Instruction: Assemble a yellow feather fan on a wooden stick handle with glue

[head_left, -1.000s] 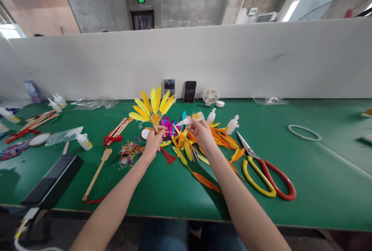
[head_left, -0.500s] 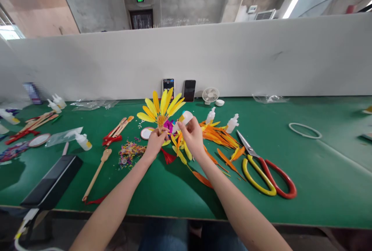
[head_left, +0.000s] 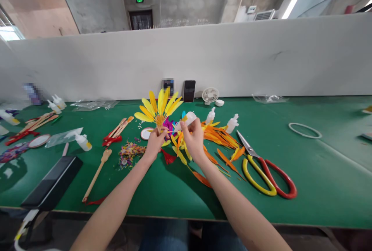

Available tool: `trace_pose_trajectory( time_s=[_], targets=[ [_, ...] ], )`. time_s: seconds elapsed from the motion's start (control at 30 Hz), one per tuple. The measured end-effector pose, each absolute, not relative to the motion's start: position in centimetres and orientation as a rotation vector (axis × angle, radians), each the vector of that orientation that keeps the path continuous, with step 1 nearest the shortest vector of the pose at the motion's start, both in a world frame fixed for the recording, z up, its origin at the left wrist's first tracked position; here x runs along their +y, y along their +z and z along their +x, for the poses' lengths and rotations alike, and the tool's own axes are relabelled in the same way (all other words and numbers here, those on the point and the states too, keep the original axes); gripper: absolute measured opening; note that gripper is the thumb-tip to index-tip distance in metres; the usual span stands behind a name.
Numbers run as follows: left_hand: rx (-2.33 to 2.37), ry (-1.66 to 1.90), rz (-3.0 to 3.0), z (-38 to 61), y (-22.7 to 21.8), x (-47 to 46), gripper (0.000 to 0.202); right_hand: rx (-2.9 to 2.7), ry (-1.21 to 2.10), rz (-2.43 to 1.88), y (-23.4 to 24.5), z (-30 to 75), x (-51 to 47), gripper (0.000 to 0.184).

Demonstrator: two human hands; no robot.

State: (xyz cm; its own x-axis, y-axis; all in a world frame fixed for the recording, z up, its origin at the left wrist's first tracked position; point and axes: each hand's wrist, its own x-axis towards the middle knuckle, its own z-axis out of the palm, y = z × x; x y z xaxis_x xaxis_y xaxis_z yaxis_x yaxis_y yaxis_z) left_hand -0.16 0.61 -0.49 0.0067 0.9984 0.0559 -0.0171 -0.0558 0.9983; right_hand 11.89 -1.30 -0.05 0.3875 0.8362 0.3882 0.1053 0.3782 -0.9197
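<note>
Currently left hand (head_left: 154,142) grips yellow feather fan (head_left: 159,106), fingers pinched in; right hand (head_left: 193,138) holds white bottle (head_left: 190,117), fingers curled around.

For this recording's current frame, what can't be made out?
All in the head view:
Yellow feather fan: base partly hidden by the left hand.
White squeeze bottle: gripped part covered by the right hand.
Left phone: screen pixelated, partly behind feathers.
Multicoloured scraps: too small to identify.

Left hand (head_left: 155,143) holding yellow feather fan (head_left: 161,107), right hand (head_left: 193,139) gripping white bottle (head_left: 190,117) (tilted), scissors (head_left: 252,153) on green table (head_left: 328,169)
</note>
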Motion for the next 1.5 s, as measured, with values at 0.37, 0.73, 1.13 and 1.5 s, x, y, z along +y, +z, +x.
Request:
trace_pose_trajectory(
  time_s=[0.37,0.73,1.13,1.5],
  targets=[
    [1.107,1.354,1.2,-0.3,-0.9,1.1,0.01,-0.9,1.253,-1.097,-1.2,13.6,0.8,0.026],
    [1.117,1.254,1.25,0.1,-0.2,0.4,0.007,-0.887,1.395,-1.043,-1.8,12.7,0.8,0.022],
    [1.073,1.246,1.235,0.0,-0.3,0.4,0.017,-1.041,1.233,-1.089,-1.6,12.9,0.8,0.02],
    [1.108,1.234,1.181,0.0,-0.3,0.4,0.008,-0.898,0.792,-1.148,-1.0,13.8,1.1,0.033]
  ],
)
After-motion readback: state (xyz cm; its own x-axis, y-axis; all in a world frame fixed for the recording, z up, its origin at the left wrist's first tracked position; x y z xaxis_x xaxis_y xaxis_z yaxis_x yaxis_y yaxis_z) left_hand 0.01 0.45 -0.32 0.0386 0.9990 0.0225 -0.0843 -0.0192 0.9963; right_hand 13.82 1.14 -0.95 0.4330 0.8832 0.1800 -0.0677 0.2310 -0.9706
